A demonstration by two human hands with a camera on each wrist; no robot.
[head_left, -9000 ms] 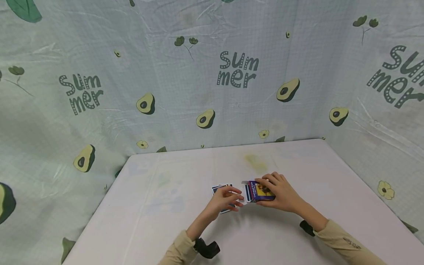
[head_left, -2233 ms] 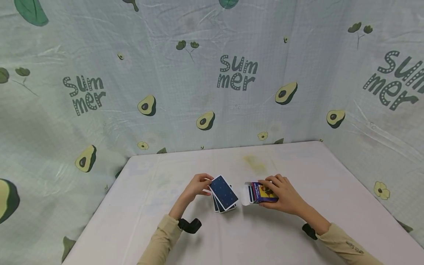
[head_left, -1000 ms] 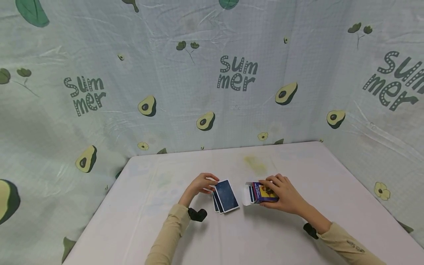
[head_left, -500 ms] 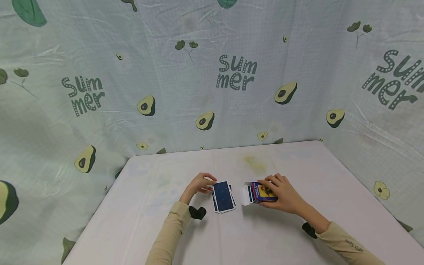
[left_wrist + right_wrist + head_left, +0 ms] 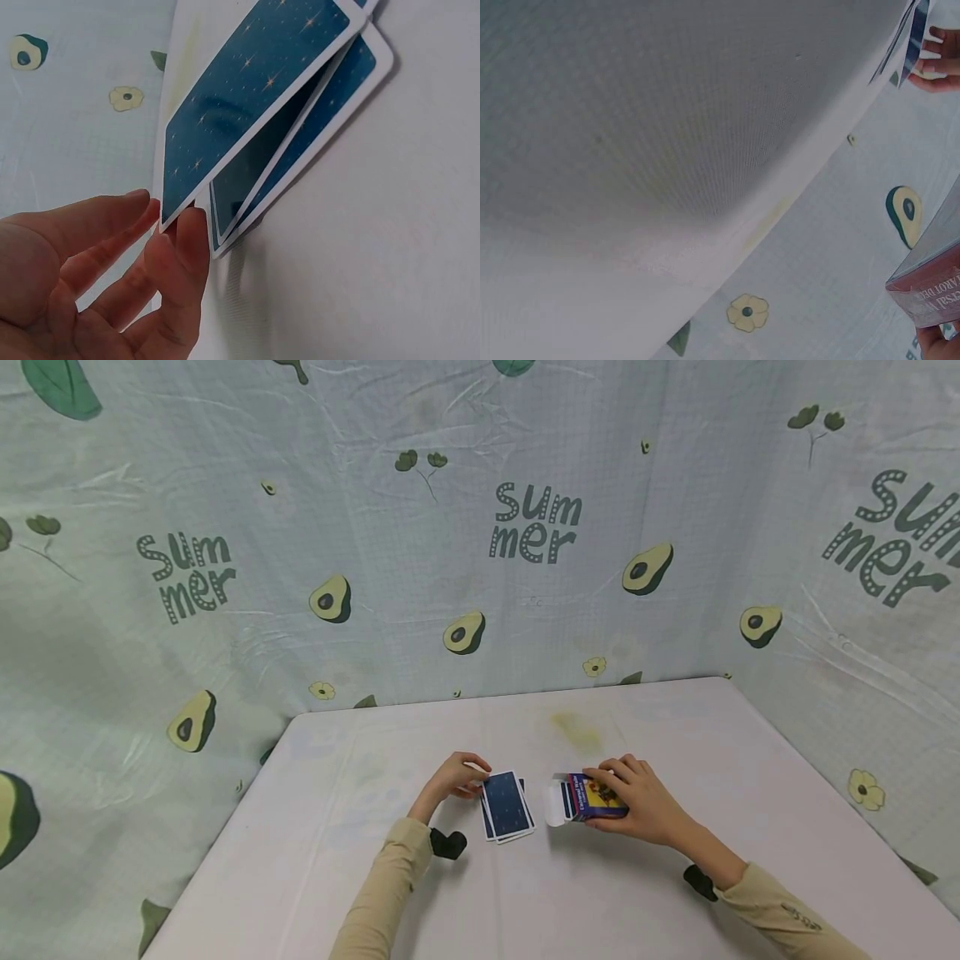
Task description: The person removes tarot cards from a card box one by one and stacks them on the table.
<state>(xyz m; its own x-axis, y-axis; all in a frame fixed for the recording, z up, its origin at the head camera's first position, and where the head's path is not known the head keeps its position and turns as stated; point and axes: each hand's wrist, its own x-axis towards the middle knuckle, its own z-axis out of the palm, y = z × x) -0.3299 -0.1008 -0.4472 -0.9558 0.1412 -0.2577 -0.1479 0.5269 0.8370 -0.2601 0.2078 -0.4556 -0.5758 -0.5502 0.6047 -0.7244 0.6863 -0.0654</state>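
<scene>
At the table's middle in the head view, my left hand [image 5: 456, 775] reaches the upper left corner of a dark blue tarot card [image 5: 506, 803] lying over a small, uneven pile. The left wrist view shows this top card [image 5: 247, 97] slanted, its corner end raised off the cards below [image 5: 322, 120]. Fingertips [image 5: 193, 232] of the left hand are under that corner, with the hand curled around it. My right hand [image 5: 637, 797] grips a purple and yellow tarot box [image 5: 588, 796] from its right side. The box's open end faces left, and card edges show in it.
A white-covered table [image 5: 360, 860] lies beneath everything. A pale curtain [image 5: 420, 543] printed with avocados and lettering rises behind it and along both sides. A dark wrist camera [image 5: 448, 844] sits on the left wrist.
The left hand has gone from beside the box's opening to the pile's left. The top card has turned straighter and come down over the pile. The right hand keeps its grip on the box.
</scene>
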